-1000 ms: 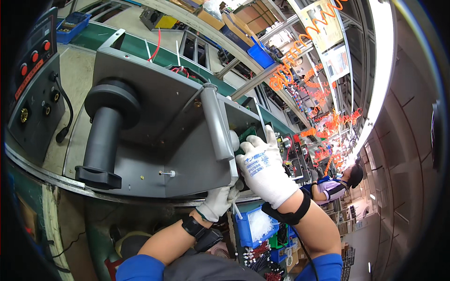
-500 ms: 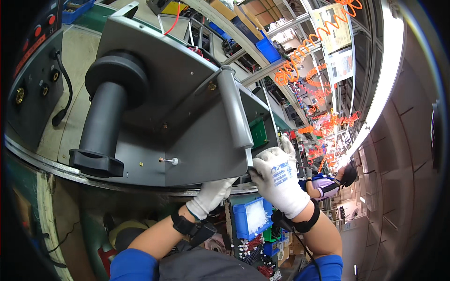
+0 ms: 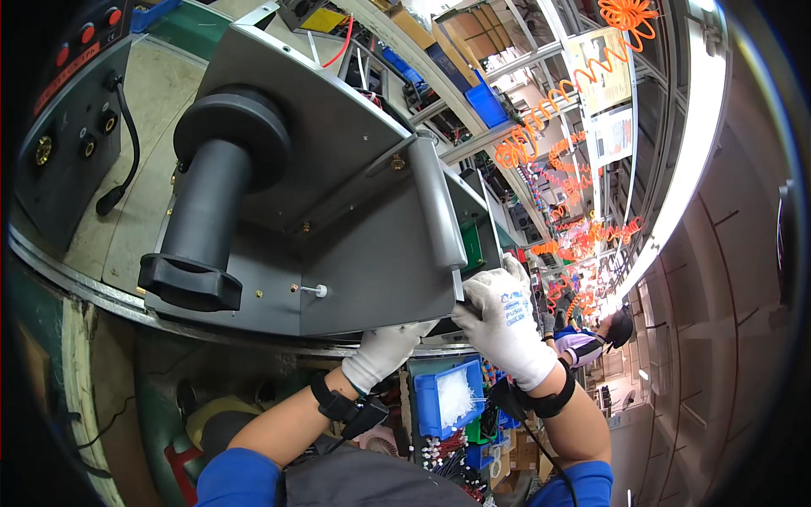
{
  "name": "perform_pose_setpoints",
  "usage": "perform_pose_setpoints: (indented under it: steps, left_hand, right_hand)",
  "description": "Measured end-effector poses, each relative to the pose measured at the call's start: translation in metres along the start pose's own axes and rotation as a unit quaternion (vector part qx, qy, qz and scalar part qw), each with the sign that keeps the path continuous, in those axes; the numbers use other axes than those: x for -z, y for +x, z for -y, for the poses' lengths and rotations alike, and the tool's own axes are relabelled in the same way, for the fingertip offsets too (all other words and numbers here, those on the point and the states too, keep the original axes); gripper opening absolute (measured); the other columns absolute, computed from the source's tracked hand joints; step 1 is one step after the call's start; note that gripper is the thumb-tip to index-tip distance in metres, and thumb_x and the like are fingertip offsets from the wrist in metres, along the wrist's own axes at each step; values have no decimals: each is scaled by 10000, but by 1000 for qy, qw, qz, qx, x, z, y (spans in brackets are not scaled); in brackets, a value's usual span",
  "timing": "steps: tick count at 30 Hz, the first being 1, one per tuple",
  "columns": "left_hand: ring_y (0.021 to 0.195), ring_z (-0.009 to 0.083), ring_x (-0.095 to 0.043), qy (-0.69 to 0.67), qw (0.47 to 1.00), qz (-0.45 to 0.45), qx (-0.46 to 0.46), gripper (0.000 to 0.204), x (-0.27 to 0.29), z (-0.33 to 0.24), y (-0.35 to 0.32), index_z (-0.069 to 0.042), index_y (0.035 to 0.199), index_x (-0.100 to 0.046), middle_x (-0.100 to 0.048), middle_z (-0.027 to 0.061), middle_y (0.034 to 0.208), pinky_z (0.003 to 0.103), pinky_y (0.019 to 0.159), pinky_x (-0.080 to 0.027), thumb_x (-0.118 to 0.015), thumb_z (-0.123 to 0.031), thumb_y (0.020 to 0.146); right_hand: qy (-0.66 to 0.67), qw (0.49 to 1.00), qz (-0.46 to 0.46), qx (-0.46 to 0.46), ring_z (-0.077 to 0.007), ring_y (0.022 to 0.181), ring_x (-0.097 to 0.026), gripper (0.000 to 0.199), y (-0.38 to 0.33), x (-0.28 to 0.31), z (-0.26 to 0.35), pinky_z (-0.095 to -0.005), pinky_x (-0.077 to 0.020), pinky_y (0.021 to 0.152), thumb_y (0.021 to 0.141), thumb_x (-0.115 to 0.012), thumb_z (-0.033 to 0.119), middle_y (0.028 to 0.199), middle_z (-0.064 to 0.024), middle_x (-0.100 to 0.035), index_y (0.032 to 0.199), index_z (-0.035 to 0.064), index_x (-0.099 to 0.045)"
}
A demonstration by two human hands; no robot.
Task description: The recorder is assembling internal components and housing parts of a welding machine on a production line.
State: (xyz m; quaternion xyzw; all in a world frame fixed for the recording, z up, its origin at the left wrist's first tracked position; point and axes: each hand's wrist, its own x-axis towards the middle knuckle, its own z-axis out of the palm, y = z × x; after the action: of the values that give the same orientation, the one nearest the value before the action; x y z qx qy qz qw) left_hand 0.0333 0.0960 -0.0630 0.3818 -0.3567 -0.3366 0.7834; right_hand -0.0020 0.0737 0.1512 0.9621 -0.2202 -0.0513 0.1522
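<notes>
A dark grey sheet-metal housing (image 3: 372,279) stands open-sided before me. Inside it, a black spool holder (image 3: 207,198) with a round flange and an end knob sticks out toward me. A small white-headed pin (image 3: 317,291) and brass fittings show on the inner walls. My left hand (image 3: 384,351), in a white glove, is closed at the housing's lower front edge, its fingertips hidden there. My right hand (image 3: 504,317), also gloved, grips the lower right corner, with the thumb against the panel edge. Behind that corner a green circuit board (image 3: 470,243) shows in part.
On the left stands a machine front panel (image 3: 63,144) with red knobs, sockets and a black cable. Below the bench edge sits a blue bin (image 3: 448,397) of white ties, beside wire bundles. Orange coiled hoses (image 3: 583,228) hang at right. A co-worker (image 3: 596,338) is farther off.
The bench, machine panel and housing have shifted slightly rightward in the picture. Both hands stay at the same edge and corner of the housing.
</notes>
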Motion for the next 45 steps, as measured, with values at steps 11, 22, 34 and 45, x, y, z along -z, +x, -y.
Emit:
perform_pose_setpoints:
  steps: [11, 22, 34, 45]
  left_hand:
    - [776, 167, -654, 168, 983, 6, -69, 146, 12, -19, 1, -4, 1030, -686, -696, 72, 893, 316, 686, -527, -634, -52, 902]
    - [1166, 173, -584, 102, 994, 38, 16, 413, -14, 35, 9, 2, 1406, -478, -586, 128, 1355, 298, 963, -473, -500, -68, 1000]
    - [1008, 161, -672, 40, 997, -41, -46, 286, 22, -33, -11, 35, 1230, -619, -679, 136, 1170, 275, 886, -522, -542, -111, 997]
    - [593, 90, -511, 16, 993, -14, 113, 201, 34, -60, -24, -68, 978, -637, -585, -15, 723, 265, 539, -423, -502, -205, 1039]
  right_hand:
    - [-80, 993, -21, 84, -237, 917, -628, 55, 8, -4, 13, -634, -250, 1109, 747, -724, 174, 792, -35, -647, 791, 144, -712]
    - [16, 967, -141, 210, -206, 975, -571, 264, -21, -37, 20, -481, -394, 961, 622, -703, 188, 926, 6, -602, 880, 146, -666]
    - [-153, 976, -116, 99, -340, 1294, -464, 402, -32, -42, 14, -528, -287, 1102, 718, -701, 186, 1343, -156, -555, 1092, 41, -670]
    - [-254, 962, -99, -12, -367, 1246, -527, 351, 18, -95, 10, -593, -195, 1189, 817, -539, 166, 1153, -225, -649, 1032, -60, -698]
